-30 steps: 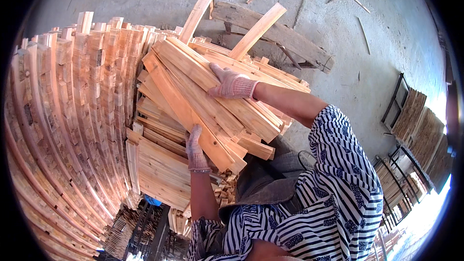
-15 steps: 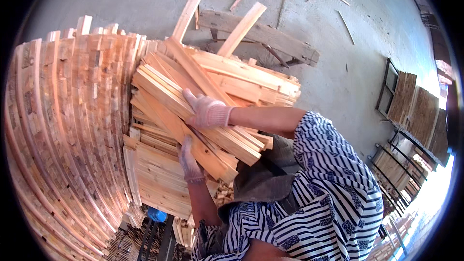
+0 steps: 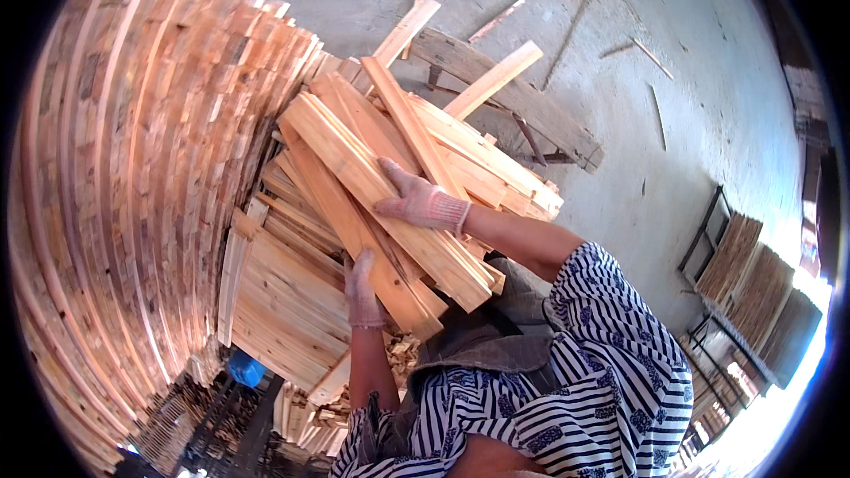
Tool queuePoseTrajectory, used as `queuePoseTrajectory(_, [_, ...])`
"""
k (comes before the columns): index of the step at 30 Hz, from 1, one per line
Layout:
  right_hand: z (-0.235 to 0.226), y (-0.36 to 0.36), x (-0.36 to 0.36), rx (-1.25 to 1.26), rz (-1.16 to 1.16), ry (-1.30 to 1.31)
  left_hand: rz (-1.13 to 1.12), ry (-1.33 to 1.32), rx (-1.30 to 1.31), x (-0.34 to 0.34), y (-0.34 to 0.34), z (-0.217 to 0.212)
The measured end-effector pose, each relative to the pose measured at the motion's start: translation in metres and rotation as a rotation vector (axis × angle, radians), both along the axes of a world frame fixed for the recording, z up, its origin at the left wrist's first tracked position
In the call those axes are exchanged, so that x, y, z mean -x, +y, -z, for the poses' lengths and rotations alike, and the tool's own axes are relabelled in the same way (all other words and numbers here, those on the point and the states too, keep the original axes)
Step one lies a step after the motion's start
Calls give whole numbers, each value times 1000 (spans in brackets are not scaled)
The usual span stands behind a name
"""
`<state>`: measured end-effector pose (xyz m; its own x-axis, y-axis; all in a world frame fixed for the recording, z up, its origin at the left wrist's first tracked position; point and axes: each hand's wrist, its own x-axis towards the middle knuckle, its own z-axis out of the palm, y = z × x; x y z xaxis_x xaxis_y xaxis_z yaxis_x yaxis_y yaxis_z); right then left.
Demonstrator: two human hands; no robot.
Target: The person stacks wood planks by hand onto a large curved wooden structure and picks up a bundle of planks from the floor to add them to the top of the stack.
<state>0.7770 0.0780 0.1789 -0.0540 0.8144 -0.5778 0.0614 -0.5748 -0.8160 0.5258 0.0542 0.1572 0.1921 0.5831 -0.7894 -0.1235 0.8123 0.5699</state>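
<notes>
My right hand [image 3: 418,198], in a pale knitted glove, lies across the upper face of a bundle of light wooden boards [image 3: 341,152], thumb and fingers spread over it. Lower left, my gloved left hand [image 3: 361,292] grips the outer edge of an orange-toned wooden board [image 3: 341,226] beside that bundle; its fingertips are partly hidden. Both lie slantwise over a pile of boards [image 3: 283,301], their near ends close to my body. Another loose board [image 3: 412,128] lies at an angle just beyond my right hand.
A tall wall of stacked wooden strips [image 3: 150,177] fills the left side. Behind the pile stands a low wooden bench [image 3: 522,102], and scraps [image 3: 651,57] lie on the concrete floor [image 3: 620,142]. Stacked boards on a metal rack [image 3: 739,257] stand at right; a blue object [image 3: 245,369] sits lower left.
The bundle under my right hand has tipped from showing its narrow edges to showing a broad face. My view has shifted, so the pile appears farther right. Both hands stay on the boards.
</notes>
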Motion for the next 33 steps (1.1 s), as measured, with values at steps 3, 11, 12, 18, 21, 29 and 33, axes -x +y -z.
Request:
queuePoseTrajectory(3, [13, -20, 26, -135, 59, 85, -139, -53, -21, 38, -40, 6])
queuePoseTrajectory(11, [-19, -46, 99, -77, 179, 498, -224, -193, -114, 137, -91, 22])
queuePoseTrajectory(12, [-17, -53, 110, -29, 293, 652, -149, -77, -67, 130, -84, -3])
queuePoseTrajectory(18, [9, -78, 157, 176, 548, 689, 30, -112, -17, 141, -72, 18])
queuePoseTrajectory(21, [-8, -72, 162, 290, 326, 795, -221, -504, 37, 158, -92, 68])
queuePoseTrajectory(29, [-53, -98, 200, 128, 334, 602, -318, -723, -184, 191, -117, 45])
queuePoseTrajectory(33, [-97, -80, 227, -167, 83, 413, -111, -455, -339, 265, -78, -82])
